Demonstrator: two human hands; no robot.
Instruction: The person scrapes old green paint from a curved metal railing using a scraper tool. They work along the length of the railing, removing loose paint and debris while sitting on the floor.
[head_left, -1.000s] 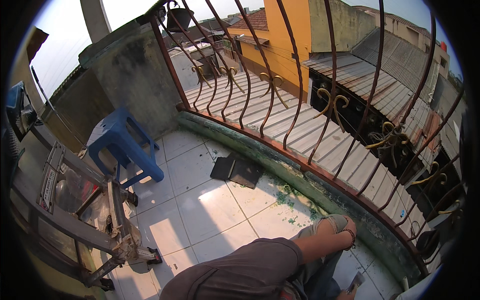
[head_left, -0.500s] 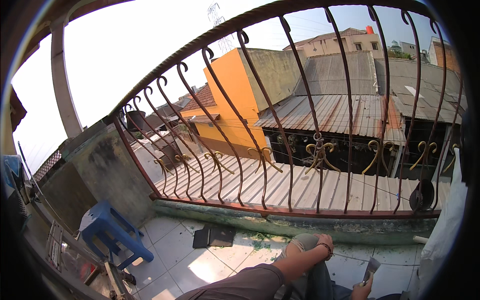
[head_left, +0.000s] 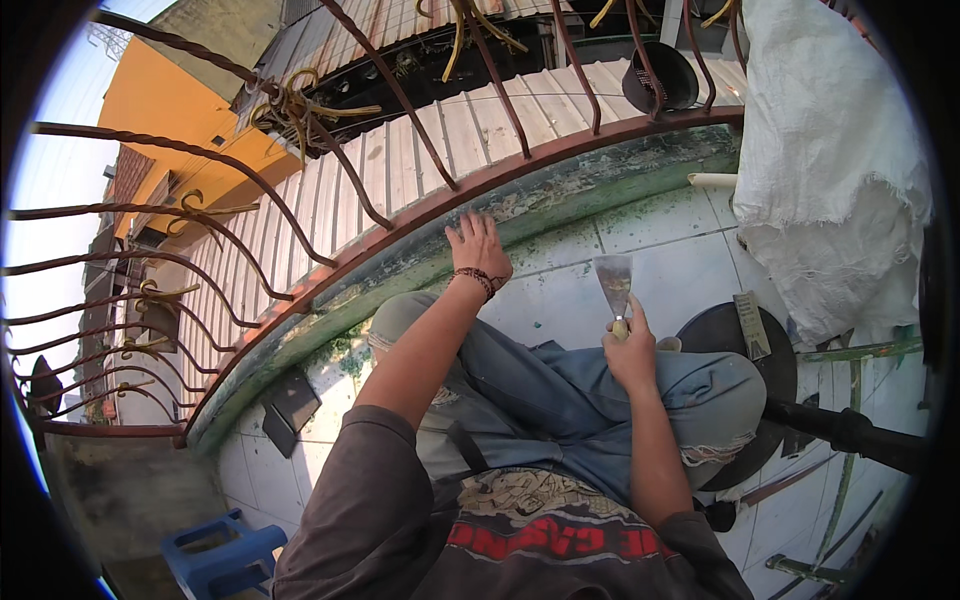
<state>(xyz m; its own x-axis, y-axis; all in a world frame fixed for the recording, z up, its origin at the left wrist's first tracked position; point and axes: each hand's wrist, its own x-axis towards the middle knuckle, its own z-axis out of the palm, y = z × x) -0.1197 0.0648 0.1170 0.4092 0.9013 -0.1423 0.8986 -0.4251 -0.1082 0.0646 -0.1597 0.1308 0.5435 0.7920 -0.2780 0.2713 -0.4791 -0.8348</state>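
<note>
From the right grip (head_left: 632,352) juts the scraper (head_left: 613,282), blade foremost.

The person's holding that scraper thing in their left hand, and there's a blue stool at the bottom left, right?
Not the left: the head view shows the scraper in the right hand. The blue stool is at the bottom left.

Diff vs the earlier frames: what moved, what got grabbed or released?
Left hand let go of the left knee and moved forward toward the green ledge; contact unclear. Camera view turned right and down. Nothing new visibly grabbed. Unchanged: right hand holding the scraper; blue stool on the left.
</note>
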